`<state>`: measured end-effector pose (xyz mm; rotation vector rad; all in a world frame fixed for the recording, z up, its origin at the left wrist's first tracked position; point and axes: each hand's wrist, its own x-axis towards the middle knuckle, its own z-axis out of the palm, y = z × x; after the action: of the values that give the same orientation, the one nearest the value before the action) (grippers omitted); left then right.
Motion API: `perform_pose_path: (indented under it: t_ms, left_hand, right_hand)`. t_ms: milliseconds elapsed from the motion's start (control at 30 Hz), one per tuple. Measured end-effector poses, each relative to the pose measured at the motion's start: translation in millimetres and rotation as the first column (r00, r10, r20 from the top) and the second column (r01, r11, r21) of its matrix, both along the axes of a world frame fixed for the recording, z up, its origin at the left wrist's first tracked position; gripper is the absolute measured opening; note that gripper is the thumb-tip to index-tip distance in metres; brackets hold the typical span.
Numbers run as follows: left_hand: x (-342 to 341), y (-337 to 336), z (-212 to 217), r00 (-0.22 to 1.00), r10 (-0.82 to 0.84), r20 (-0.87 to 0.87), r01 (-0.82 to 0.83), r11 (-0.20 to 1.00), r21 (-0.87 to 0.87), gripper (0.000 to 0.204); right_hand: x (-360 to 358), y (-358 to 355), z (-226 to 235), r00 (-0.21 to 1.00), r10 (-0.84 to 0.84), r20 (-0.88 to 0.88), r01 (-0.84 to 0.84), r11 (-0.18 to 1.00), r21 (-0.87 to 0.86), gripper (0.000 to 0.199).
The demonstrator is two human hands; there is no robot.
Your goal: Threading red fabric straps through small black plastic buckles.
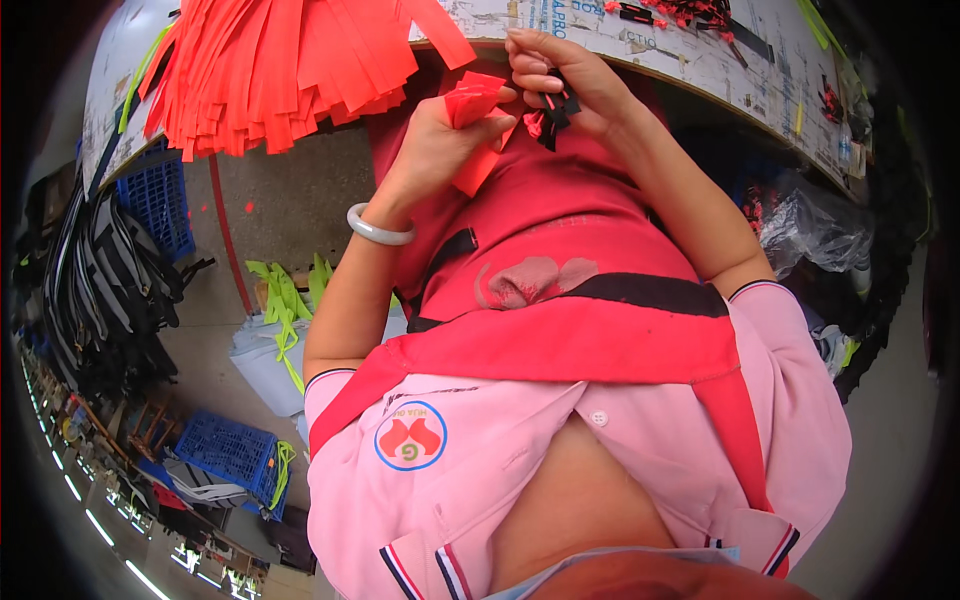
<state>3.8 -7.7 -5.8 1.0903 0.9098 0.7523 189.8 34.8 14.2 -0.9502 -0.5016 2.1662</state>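
My left hand (440,148) is closed around a folded bright orange-red fabric strip (476,172), whose ends stick out above and below the fingers. Just right of it, my right hand (575,82) is curled around a small bunch of black pieces with pinkish-red ends (562,103); their exact kind is too small to make out. Both hands are raised over my red apron (590,185), close to the table edge, with the fingertips near each other. A large fanned pile of orange-red fabric strips (290,75) hangs over the table's near edge, left of my hands.
The worn white table (700,100) carries small black and red pieces (690,12) at right. Blue plastic crates (225,445) and a hanging bundle of black and grey straps (100,290) are at left. A clear plastic bag (815,225) lies below the table at right.
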Motion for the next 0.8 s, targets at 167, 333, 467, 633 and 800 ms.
perform_pose_path:
  t_ms: [167, 333, 467, 633, 800]
  left_hand:
    - [9.2, 1.8, 1.0, 0.992, -0.095, 0.084, 0.099, 0.994, -0.052, 0.014]
    - [14.1, -2.4, -9.8, 0.991, -0.017, 0.130, 0.030, 0.995, -0.093, 0.011]
    - [13.0, -2.1, -2.6, 0.997, -0.066, 0.036, 0.069, 0.994, -0.090, 0.012]
    - [15.2, -5.4, -4.1, 0.985, -0.043, -0.166, 0.059, 0.994, 0.089, 0.016]
    - [4.7, -10.5, 8.4, 0.997, -0.069, -0.016, 0.069, 0.998, -0.015, 0.011]
  right_hand:
    - [-6.1, 9.7, 0.0, 0.964, 0.029, -0.263, -0.015, 0.998, 0.053, 0.019]
    - [-13.3, 1.6, -27.2, 0.970, -0.130, -0.207, 0.124, 0.991, -0.044, 0.016]
    - [-5.7, -7.1, -46.2, 0.954, -0.093, -0.284, 0.044, 0.984, -0.175, 0.023]
    - [-5.4, -10.6, -59.6, 0.937, -0.117, -0.328, 0.004, 0.946, -0.325, 0.024]
    - [-1.6, -8.9, -69.8, 0.919, -0.099, -0.381, -0.031, 0.946, -0.322, 0.026]
